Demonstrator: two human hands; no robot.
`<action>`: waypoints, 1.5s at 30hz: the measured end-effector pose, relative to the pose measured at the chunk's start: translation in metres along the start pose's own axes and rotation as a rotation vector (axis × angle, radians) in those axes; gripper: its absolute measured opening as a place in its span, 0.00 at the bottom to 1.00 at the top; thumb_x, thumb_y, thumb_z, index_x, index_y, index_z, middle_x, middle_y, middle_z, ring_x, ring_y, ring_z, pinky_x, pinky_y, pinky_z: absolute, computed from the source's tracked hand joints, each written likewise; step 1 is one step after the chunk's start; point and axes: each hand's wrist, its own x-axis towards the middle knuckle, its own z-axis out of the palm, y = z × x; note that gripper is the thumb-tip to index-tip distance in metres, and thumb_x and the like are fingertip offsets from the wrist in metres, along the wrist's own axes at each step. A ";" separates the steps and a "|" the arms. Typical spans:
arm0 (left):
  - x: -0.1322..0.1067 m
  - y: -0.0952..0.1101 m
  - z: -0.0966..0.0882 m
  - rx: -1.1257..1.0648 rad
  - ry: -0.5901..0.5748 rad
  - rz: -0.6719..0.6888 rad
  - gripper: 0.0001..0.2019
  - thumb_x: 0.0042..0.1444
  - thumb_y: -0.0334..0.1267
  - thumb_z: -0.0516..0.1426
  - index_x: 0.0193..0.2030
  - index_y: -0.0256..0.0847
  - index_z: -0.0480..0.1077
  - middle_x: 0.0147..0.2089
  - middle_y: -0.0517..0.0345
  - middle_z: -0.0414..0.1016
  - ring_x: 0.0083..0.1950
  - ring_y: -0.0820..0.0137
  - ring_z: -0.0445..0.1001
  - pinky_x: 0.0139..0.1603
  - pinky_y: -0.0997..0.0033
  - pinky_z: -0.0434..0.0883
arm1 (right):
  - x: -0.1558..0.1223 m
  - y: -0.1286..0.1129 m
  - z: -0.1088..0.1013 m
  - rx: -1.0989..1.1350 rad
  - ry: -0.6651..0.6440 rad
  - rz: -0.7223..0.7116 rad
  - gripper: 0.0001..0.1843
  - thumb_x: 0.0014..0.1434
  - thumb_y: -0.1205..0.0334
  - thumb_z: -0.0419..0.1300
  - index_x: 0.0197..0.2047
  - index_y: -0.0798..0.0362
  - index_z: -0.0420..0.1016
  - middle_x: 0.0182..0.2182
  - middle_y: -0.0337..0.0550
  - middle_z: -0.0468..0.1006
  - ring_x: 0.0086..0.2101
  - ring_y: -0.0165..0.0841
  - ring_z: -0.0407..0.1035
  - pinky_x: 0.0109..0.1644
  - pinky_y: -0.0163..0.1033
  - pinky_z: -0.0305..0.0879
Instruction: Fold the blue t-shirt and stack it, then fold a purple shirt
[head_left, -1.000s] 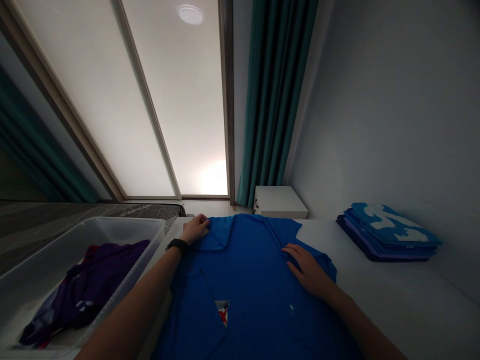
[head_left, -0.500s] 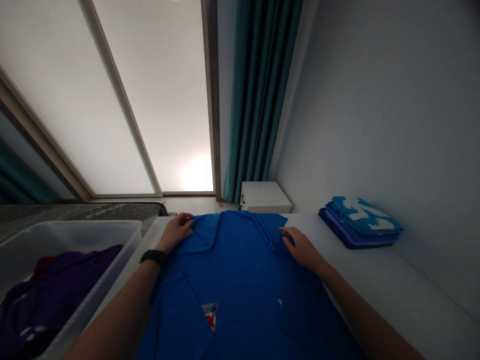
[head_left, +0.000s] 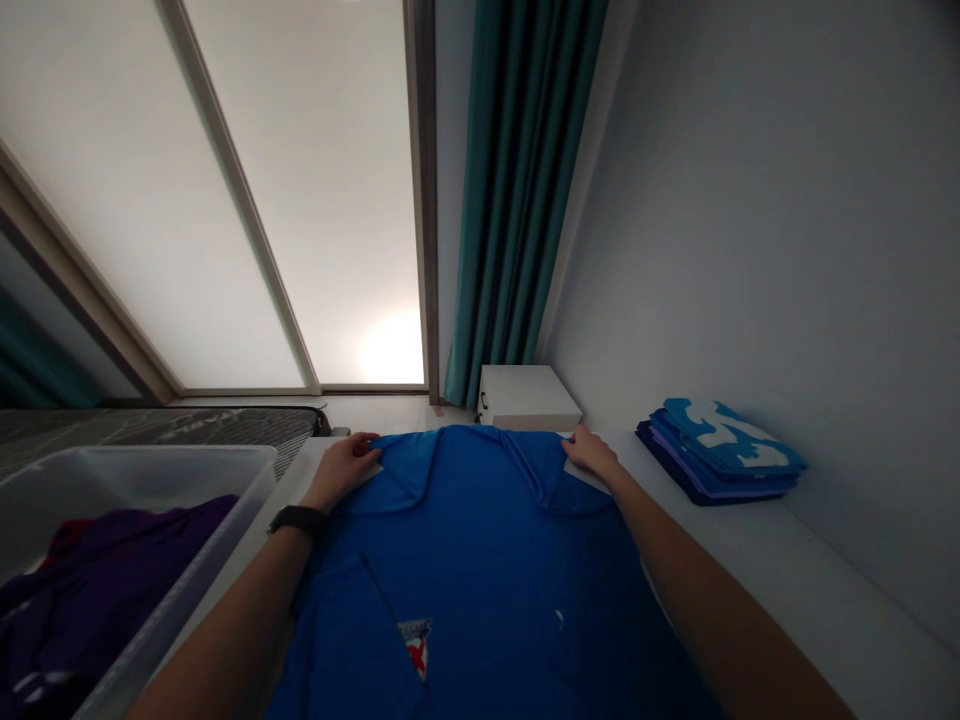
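A blue shirt [head_left: 487, 560] lies spread on a white table, its upper end away from me and a small red and white badge showing at lower left. My left hand [head_left: 346, 470] pinches the shirt's far left corner; a black band circles that wrist. At the far right corner, my right hand [head_left: 592, 455] has its fingers closed on the fabric. Both far corners look folded inward, and the cloth between my hands lies fairly flat with a few creases.
On the right of the table [head_left: 757, 560], against the wall, sits a stack of folded clothes [head_left: 720, 450]. A clear plastic bin [head_left: 247, 490] with purple and red garments [head_left: 127, 570] stands at left. Beyond the table are a white cabinet [head_left: 529, 392] and a teal curtain [head_left: 525, 200].
My right hand has moved up and closed on the far right corner of the shirt, drawing it outward. My left hand has shifted slightly left, still at its corner.
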 end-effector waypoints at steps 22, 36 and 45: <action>-0.002 0.021 -0.007 -0.218 -0.013 -0.141 0.12 0.50 0.46 0.55 0.36 0.41 0.71 0.19 0.62 0.70 0.21 0.70 0.67 0.23 0.74 0.61 | 0.013 0.002 -0.025 0.326 0.061 0.009 0.11 0.62 0.62 0.55 0.46 0.57 0.71 0.25 0.44 0.79 0.20 0.30 0.68 0.24 0.32 0.57; 0.063 0.077 -0.058 -0.516 0.155 -0.092 0.07 0.55 0.35 0.53 0.41 0.38 0.64 0.36 0.52 0.80 0.29 0.68 0.78 0.27 0.72 0.73 | 0.012 -0.012 -0.086 0.869 0.187 -0.047 0.13 0.65 0.62 0.47 0.54 0.50 0.55 0.47 0.52 0.76 0.25 0.30 0.76 0.18 0.30 0.63; 0.068 0.055 -0.060 -0.628 0.289 -0.167 0.04 0.55 0.32 0.53 0.38 0.39 0.64 0.27 0.56 0.77 0.36 0.67 0.80 0.41 0.65 0.76 | 0.009 -0.007 -0.083 1.033 0.137 -0.021 0.07 0.65 0.65 0.45 0.47 0.48 0.54 0.47 0.49 0.74 0.27 0.31 0.76 0.25 0.38 0.75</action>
